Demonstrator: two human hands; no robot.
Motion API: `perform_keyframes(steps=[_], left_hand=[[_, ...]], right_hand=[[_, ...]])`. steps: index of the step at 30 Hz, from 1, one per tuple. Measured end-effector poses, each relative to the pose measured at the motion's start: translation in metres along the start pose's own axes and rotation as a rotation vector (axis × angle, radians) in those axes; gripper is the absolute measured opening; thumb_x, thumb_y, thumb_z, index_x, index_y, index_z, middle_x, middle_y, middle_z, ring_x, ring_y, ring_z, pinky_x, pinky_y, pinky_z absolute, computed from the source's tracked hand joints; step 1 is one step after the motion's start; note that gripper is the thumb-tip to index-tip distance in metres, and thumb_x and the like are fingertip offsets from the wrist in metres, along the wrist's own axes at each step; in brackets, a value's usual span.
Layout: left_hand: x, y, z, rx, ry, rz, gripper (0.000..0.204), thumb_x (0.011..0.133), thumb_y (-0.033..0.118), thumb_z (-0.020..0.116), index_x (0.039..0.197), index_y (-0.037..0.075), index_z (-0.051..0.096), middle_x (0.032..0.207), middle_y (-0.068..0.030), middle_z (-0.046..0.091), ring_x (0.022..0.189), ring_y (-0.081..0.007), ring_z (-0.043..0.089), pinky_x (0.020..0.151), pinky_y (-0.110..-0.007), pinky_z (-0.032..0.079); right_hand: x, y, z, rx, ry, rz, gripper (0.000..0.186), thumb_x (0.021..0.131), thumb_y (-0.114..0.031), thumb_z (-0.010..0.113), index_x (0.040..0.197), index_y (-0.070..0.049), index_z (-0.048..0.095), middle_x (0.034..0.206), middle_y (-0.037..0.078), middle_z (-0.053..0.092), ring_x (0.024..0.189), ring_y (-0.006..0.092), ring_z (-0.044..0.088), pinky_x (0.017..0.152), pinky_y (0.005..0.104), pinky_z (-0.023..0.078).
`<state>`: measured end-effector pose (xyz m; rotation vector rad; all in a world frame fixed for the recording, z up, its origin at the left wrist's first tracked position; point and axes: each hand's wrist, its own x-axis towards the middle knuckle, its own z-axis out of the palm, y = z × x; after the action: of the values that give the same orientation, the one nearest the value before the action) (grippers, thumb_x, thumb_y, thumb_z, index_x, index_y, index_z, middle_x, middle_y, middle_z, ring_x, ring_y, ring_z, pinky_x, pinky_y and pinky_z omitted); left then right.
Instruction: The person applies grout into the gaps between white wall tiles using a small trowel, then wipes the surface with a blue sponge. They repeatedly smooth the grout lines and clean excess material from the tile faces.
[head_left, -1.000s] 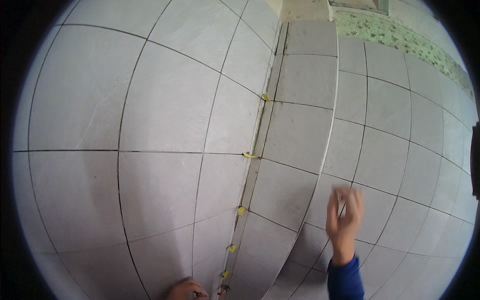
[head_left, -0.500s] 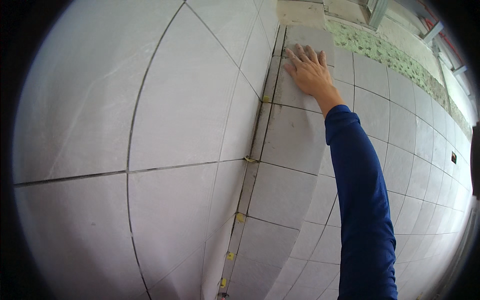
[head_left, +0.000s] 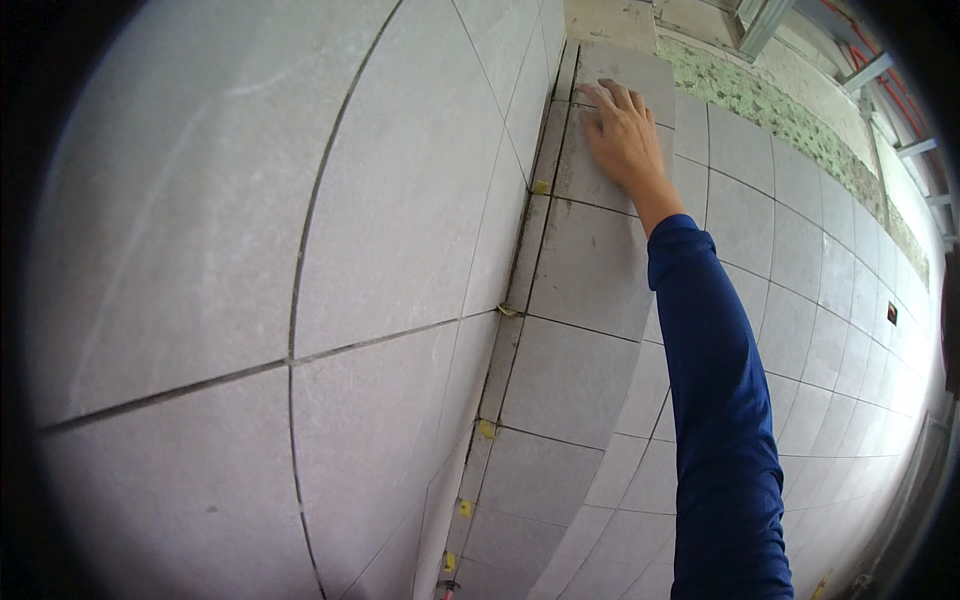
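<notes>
My right hand (head_left: 622, 135), in a blue long sleeve, reaches up to a column of grey tiles (head_left: 580, 270) beside the inner corner. Its fingers are apart and slightly bent, touching the upper tiles near a horizontal joint, with nothing visibly held. Along the narrow strip at the corner sit several small yellow tabs (head_left: 542, 188) in the joints. A large light grey tiled wall (head_left: 190, 240) fills the left side. My left hand is out of view.
More grey wall tiles (head_left: 738, 220) extend right, with a small dark opening (head_left: 891, 313). Above them runs a rough, mottled green band (head_left: 775, 120). Metal brackets (head_left: 752, 33) and red pipes or conduit (head_left: 870, 65) show at the upper right.
My right hand rose from the lower right to the upper column, and its fingers have since bent slightly. My left hand left the lower edge of the view. The view has shifted.
</notes>
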<state>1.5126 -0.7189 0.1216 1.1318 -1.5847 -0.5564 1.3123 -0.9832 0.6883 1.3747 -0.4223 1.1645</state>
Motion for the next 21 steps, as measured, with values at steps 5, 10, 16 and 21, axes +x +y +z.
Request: perform_keyframes(steps=[5,10,16,21], left_hand=[[0.000,0.004,0.000,-0.008,0.001,0.006,0.010,0.088,0.016,0.073,0.089,0.006,0.070,0.091,-0.0147,0.068,0.090,-0.0311,0.066,0.086,-0.041,0.052],[-0.002,0.007,0.000,-0.009,0.008,0.002,0.010,0.088,0.015,0.073,0.089,0.006,0.070,0.090,-0.0145,0.068,0.089,-0.0308,0.066,0.085,-0.041,0.052],[0.000,0.008,0.000,-0.009,0.012,-0.007,0.010,0.088,0.015,0.073,0.089,0.006,0.069,0.090,-0.0143,0.068,0.089,-0.0305,0.066,0.085,-0.041,0.052],[0.002,0.008,0.000,-0.012,0.014,-0.017,0.010,0.088,0.015,0.074,0.089,0.006,0.069,0.089,-0.0141,0.068,0.088,-0.0303,0.066,0.084,-0.041,0.052]], right_hand=[[0.012,-0.003,0.007,-0.207,-0.080,-0.096,0.041,0.105,-0.027,0.048,0.144,-0.028,0.060,0.160,0.007,0.044,0.145,0.0326,0.041,0.121,0.0538,0.030],[0.018,-0.005,0.013,-0.261,-0.118,-0.083,0.038,0.108,-0.033,0.046,0.143,-0.032,0.061,0.163,0.004,0.042,0.146,0.0326,0.040,0.124,0.0509,0.027],[0.016,-0.004,0.015,-0.266,-0.117,-0.091,0.041,0.105,-0.028,0.047,0.144,-0.029,0.059,0.162,0.008,0.042,0.147,0.0336,0.039,0.123,0.0554,0.027],[0.016,-0.003,0.018,-0.261,-0.095,-0.082,0.042,0.104,-0.027,0.049,0.145,-0.030,0.059,0.161,0.008,0.043,0.147,0.0334,0.040,0.122,0.0560,0.027]])
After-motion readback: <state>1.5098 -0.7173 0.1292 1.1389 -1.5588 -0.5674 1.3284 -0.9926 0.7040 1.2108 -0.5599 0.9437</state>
